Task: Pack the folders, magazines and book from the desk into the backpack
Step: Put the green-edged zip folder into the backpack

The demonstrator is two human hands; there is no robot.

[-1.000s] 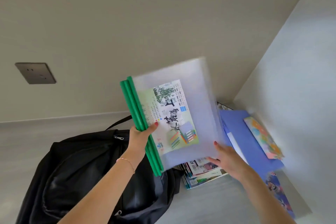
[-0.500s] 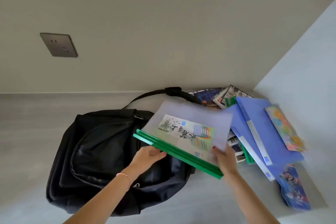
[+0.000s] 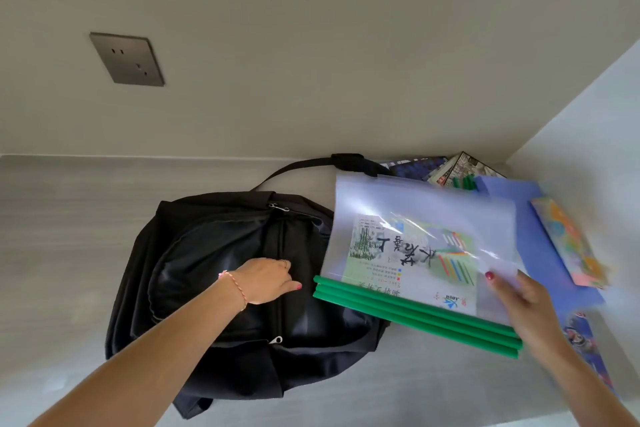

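Here the black backpack (image 3: 242,291) lies flat on the grey desk (image 3: 62,253), its strap (image 3: 311,165) trailing toward the wall; nothing can be seen inside it, and whether its main compartment is unzipped under the hand I cannot tell. The left hand (image 3: 266,279) rests on top of the bag beside the central zip line, fingers curled down onto the fabric, though whether they pinch anything is hidden. The right hand (image 3: 523,302) grips one pack of clear folders (image 3: 419,253) by its near right corner, thumb on top; the pack hangs tilted just right of the backpack, its far left corner over the bag's edge, apart from the left hand. Three green spine bars (image 3: 412,314) run along its near edge, stacked together. Behind and right of it lie one blue folder (image 3: 519,218), one colourful book (image 3: 571,243) resting on that folder, several magazines (image 3: 450,168) by the wall whose count is unclear, and one more printed cover (image 3: 585,343) at the desk's right edge. One wall socket (image 3: 127,59) sits upper left.
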